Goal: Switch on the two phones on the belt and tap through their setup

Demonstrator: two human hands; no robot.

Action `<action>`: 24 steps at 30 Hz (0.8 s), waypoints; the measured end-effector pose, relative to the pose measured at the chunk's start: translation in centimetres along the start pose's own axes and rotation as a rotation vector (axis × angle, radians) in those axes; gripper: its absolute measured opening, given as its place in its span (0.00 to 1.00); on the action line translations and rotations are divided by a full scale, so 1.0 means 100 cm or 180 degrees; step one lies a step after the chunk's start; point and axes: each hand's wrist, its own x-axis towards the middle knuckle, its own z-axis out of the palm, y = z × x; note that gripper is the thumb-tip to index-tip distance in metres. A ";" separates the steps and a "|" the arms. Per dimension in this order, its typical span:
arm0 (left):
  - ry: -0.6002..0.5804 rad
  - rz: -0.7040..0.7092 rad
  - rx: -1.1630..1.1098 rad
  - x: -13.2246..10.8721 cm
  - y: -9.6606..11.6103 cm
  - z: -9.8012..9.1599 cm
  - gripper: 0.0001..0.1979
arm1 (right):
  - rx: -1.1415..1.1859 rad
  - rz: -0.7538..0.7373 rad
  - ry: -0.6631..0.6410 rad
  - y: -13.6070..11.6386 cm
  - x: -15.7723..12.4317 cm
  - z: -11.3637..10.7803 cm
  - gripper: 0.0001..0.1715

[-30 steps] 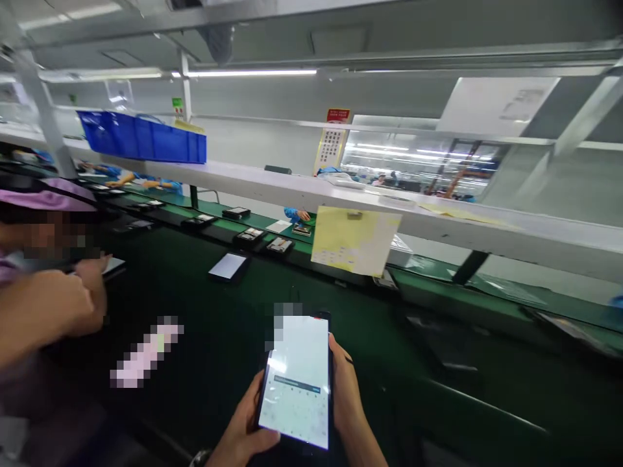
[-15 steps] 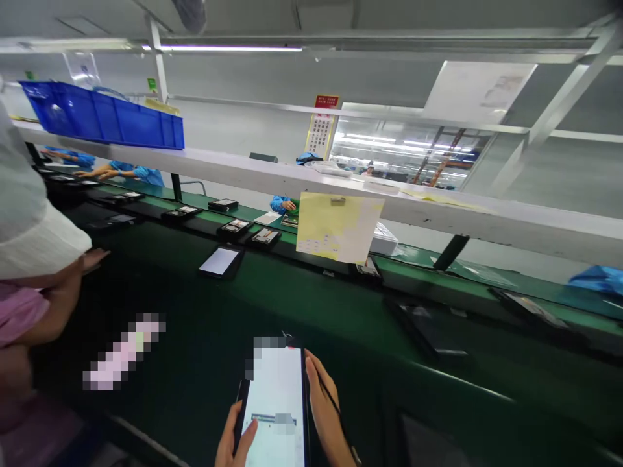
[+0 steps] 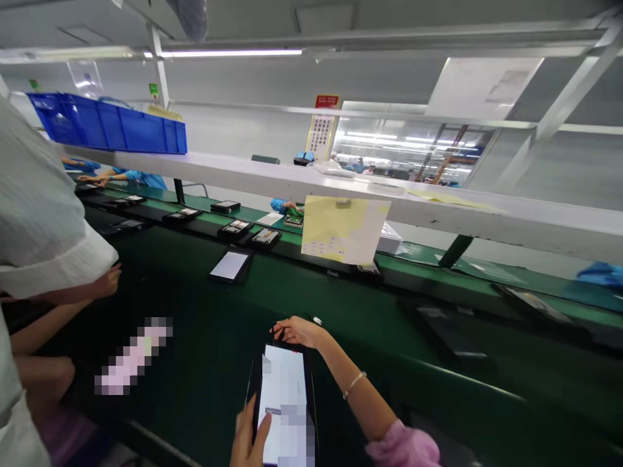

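So, the tablet [image 3: 282,383] is low in the view over the green bench [image 3: 204,337], screen lit, its bottom end running out of frame; can't tell whether it's resting on the bench or lifted a bit. The left hand [image 3: 250,434] has hold of the tablet's left edge, thumb on or just over the screen. The right hand [image 3: 299,331] is up at the tablet's top edge, fingers bunched near something thin and dark. Might be a pinch on it, but honestly it's too small to tell.

Progress-wise: screen's already on with a little bar around the middle, and the rest is too blurred out to read. I'd call the bit at the top edge mid-step, since the fingers are right there. How much is left, no idea from this.

Just past the tablet's top, a bit right, there's a small white piece [image 3: 317,320]. Farther beyond and left of the tablet sits a second lit device [image 3: 230,266], with an open unit [image 3: 266,237] past that. Off to the tablet's right lies a dark panel [image 3: 452,334]. Well beyond the tablet, a yellowish sheet [image 3: 343,227] hangs off the shelf [image 3: 272,176], and well to its left there's a co-worker's white sleeve [image 3: 53,220].
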 end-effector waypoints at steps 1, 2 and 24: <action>-0.0008 0.0111 0.0101 -0.001 -0.002 -0.001 0.35 | 0.0030 0.0077 -0.0065 0.003 0.006 -0.001 0.17; -0.0021 0.0231 0.0211 -0.002 -0.005 -0.002 0.36 | 0.0051 0.0133 -0.0098 0.007 0.010 -0.001 0.17; -0.0515 0.0163 0.0406 -0.017 -0.012 -0.010 0.33 | 0.0028 0.0118 0.0235 0.022 0.024 0.012 0.12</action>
